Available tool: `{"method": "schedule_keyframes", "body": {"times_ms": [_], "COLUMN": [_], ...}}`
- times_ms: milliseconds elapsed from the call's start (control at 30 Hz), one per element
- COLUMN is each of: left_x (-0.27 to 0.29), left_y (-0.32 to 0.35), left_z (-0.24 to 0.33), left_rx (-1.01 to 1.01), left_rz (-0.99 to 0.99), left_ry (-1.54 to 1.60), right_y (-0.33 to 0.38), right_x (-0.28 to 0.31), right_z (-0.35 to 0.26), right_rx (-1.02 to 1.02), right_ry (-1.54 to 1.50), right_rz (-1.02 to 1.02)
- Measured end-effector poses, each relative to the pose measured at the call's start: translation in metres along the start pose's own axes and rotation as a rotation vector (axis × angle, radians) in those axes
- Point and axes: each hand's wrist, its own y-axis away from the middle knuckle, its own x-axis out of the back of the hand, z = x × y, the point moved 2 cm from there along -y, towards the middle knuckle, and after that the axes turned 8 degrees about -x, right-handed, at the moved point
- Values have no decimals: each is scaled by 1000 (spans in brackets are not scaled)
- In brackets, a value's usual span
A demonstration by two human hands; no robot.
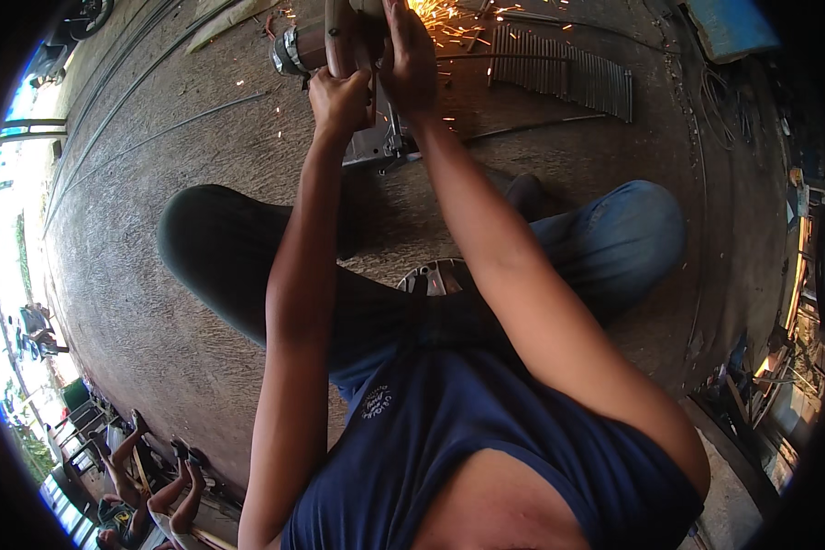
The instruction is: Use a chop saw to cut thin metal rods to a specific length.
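At the top edge, a cut-off saw with a metal base stands on the floor, its upper part cropped by the picture's edge. Silver tape wraps the saw's motor end on the left. My left hand is closed round the saw's handle, thumb toward the right. Against the saw's right side lies my right hand, fingers stretched forward and close together. Orange sparks spray out just beyond it. The blade and the cut itself are hidden behind my hands and the saw.
A row of short metal bars lies right of the saw. Long thin rods cross the floor at left. My bent legs flank a round metal piece. Other people sit at lower left; scrap lines the right.
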Motion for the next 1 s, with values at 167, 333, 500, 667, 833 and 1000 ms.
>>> {"method": "schedule_keyframes", "body": {"times_ms": [167, 333, 500, 667, 833, 1000], "left_x": [-1, -2, -2, -3, -3, -3], "left_y": [-1, -2, -2, -3, -4, -4], "left_z": [-4, -6, -7, -9, -11, -12], "left_rx": [42, 25, 30, 43, 31, 43], "left_rz": [1, 1, 11, -4, -11, -9], "left_ry": [25, 24, 17, 16, 7, -7], "right_y": [-1, -4, -4, -4, -5, -2], "right_x": [2, 3, 5, 6, 6, 9], "right_z": [-1, -3, -6, -7, -8, -11], "right_rx": [4, 54, 62, 87, 87, 28], "right_ry": [25, 27, -1, 22, -4, 44], "right_rz": [-3, 30, 38, 77, 58, 53]}}
